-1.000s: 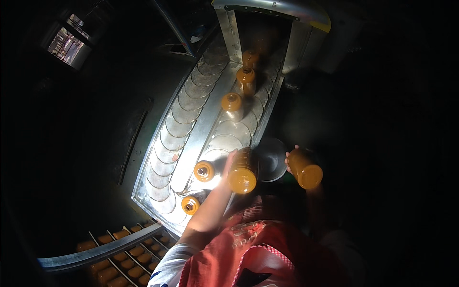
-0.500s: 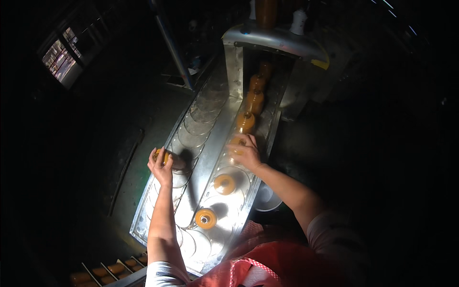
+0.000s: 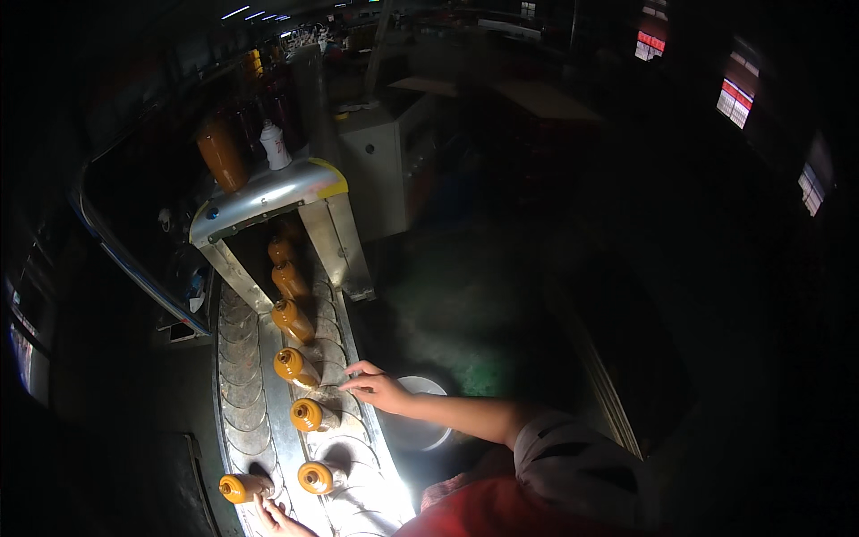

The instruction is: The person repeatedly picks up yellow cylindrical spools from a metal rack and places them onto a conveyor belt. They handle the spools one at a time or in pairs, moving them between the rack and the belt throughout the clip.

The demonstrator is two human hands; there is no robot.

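My left hand [image 3: 279, 521], partly cut off by the lower edge, has its fingers apart beside an orange bottle [image 3: 242, 488]. That bottle stands on the left lane of the metal plate conveyor [image 3: 276, 403], and the fingertips seem to touch its lower side without wrapping round it. Over the outer edge of the right lane, my right hand [image 3: 376, 388] is open and empty, fingers stretched left. Nearest to it are two orange bottles with narrow necks, an upper bottle [image 3: 293, 367] and a lower bottle [image 3: 309, 414]. Closer to me stands another orange bottle [image 3: 318, 477].
More orange bottles [image 3: 291, 319] line the right lane back into a metal arch [image 3: 268, 192]. On the arch stand a tall amber container [image 3: 221, 157] and a white bottle [image 3: 276, 146]. A round pale tub [image 3: 425, 416] sits right of the conveyor, and a grey cabinet [image 3: 371, 166] behind.
My view has swung right and up, so the conveyor sits further left. My right hand has come off a bottle on the right lane. My left hand's fingers have loosened from their bottle.
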